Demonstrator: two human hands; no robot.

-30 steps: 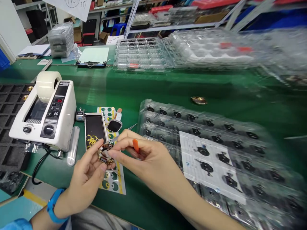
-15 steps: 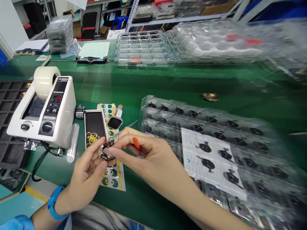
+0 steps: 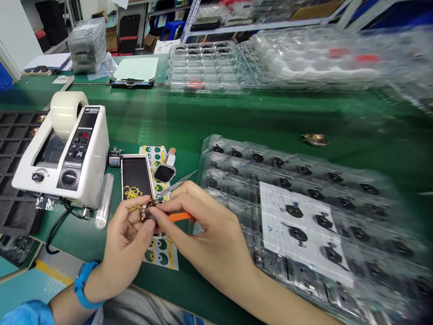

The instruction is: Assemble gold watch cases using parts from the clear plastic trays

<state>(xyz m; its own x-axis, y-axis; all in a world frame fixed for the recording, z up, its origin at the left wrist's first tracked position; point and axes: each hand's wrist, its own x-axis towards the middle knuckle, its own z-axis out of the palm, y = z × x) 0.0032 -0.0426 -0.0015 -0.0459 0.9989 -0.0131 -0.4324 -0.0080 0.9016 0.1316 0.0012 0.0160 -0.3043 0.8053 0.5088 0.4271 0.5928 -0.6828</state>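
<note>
My left hand (image 3: 126, 241) is closed around the edge of a small round copper-coloured coil part (image 3: 145, 211) with tiny components on it. At its right side, the thumb and forefinger of my right hand (image 3: 203, 225) are pinched together against the part. An orange strip (image 3: 180, 217), like a tool handle, shows between the right fingers. Beyond the knuckles juts a pointed grey metal blade (image 3: 179, 183); whether it joins the orange piece cannot be seen. Just behind the hands lies a shallow tray (image 3: 135, 170) with yellow rings (image 3: 132, 192). Under them is a sticker sheet (image 3: 160, 255).
A white tape dispenser (image 3: 84, 149) stands left, beside a black foam tray (image 3: 16, 178). Near it are a tally counter (image 3: 115, 156), a clear tube (image 3: 104, 201) and a smartwatch (image 3: 164, 172). Clear blister trays (image 3: 233, 203) fill the right; another coil part (image 3: 315, 139) lies behind them.
The orange strip has swung from nearly upright to lying level between my right fingers. The coil part has tilted in my left hand. The view has shifted slightly.
</note>
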